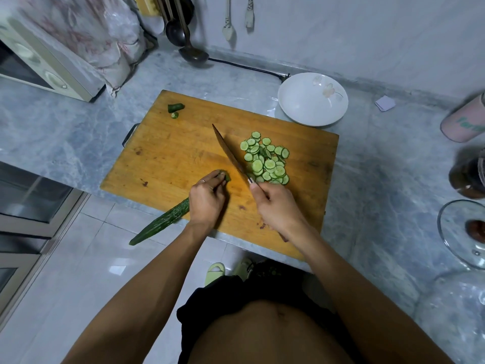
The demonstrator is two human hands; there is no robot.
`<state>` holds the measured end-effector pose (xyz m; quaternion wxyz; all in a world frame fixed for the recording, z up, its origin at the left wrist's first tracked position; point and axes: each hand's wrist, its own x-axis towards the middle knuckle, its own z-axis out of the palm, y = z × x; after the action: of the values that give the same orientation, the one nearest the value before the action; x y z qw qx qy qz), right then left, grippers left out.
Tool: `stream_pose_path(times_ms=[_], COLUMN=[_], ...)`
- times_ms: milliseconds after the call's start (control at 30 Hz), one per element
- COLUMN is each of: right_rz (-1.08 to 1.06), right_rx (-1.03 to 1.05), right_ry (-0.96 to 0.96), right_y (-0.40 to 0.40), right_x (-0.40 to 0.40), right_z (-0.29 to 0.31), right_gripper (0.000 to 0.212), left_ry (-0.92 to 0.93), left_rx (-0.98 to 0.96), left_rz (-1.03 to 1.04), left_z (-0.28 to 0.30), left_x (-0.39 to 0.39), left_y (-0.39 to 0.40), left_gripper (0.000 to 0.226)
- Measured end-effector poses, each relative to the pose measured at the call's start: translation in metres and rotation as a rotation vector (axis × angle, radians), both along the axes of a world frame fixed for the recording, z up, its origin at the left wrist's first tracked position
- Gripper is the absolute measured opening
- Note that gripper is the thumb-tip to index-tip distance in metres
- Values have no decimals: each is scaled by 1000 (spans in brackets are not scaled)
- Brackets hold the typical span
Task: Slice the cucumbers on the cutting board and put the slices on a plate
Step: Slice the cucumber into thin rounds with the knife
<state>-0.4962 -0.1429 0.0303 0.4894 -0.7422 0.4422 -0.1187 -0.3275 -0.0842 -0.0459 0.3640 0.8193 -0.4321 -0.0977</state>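
A wooden cutting board (178,158) lies on the marble counter. My left hand (206,199) grips a long dark green cucumber (160,223); its cut end shows at my fingertips and its tail hangs past the board's near edge. My right hand (275,206) holds the handle of a knife (231,153), its blade lying across the board between the cucumber and a pile of several cucumber slices (266,160). Two cut cucumber ends (175,109) lie at the board's far left. A white plate (312,99) with nothing on it stands behind the board's far right corner.
A microwave (39,64) stands at the back left beside a cloth-covered item. Ladles (183,35) hang on the back wall. A pink cup (464,122), a dark jar (469,177) and a glass lid (462,232) crowd the right side of the counter.
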Motion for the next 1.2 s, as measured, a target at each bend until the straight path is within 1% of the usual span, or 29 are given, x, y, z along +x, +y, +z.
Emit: stream_pose_path(times_ms=[67, 133, 233, 300, 333, 367, 400, 433, 467, 533, 600, 733, 767, 833, 900, 967, 1033, 1133, 1200], right_rz=[12, 51, 139, 192, 221, 248, 273, 296, 316, 348, 371, 404, 410, 422, 432, 444, 454, 466, 455], right_rx=[2, -32, -132, -204, -247, -288, -326, -368, -419, -509, -560, -557, -556, -574, -611, -652, -673, -673, -650], right_ry=[-14, -32, -17, 16, 43, 76, 111, 151, 193, 279, 338, 367, 365, 349, 328, 322, 302, 323, 338], right_y=[-7, -11, -16, -20, -22, -24, -25, -26, -27, -28, -26, -23, -22, -21, -19, -18, -16, -14, -12], right_x=[-8, -15, -23, -28, -30, -32, -34, -36, -38, -43, -50, -62, -64, -66, -67, -66, -66, -66, -66], right_z=[2, 3, 6, 5, 5, 5, 5, 6, 5, 3, 2, -1, -1, -1, 0, 2, 3, 4, 2], right_gripper=[46, 45, 39, 33, 30, 28, 28, 29, 31, 36, 38, 42, 42, 42, 42, 42, 41, 42, 43], left_ry=[45, 85, 106, 56, 9, -47, -112, -164, -182, -131, -73, -27, -30, -37, -29, -63, -137, -238, -204], left_rx=[0, -26, -197, -371, -448, -498, -511, -480, -401, -148, 58, 391, 443, 435, 346, 321, 367, 417, 378], left_rz=[-3, 3, 86, 153, 152, 111, 22, -111, -265, -513, -600, -649, -668, -679, -647, -637, -620, -512, -444], left_z=[3, 7, 20, 32, 38, 45, 50, 55, 58, 64, 66, 68, 68, 68, 69, 70, 68, 65, 66], left_x=[2, 2, 1, -2, -3, -3, -2, -1, 1, 2, 1, 3, 3, -1, -9, -16, -16, -9, -6], left_y=[-1, -1, 1, 3, 2, 1, -1, -4, -8, -19, -32, -65, -72, -79, -81, -82, -88, -95, -92], left_gripper=[25, 24, 25, 25, 23, 20, 18, 16, 16, 21, 25, 32, 32, 32, 27, 39, 49, 44, 36])
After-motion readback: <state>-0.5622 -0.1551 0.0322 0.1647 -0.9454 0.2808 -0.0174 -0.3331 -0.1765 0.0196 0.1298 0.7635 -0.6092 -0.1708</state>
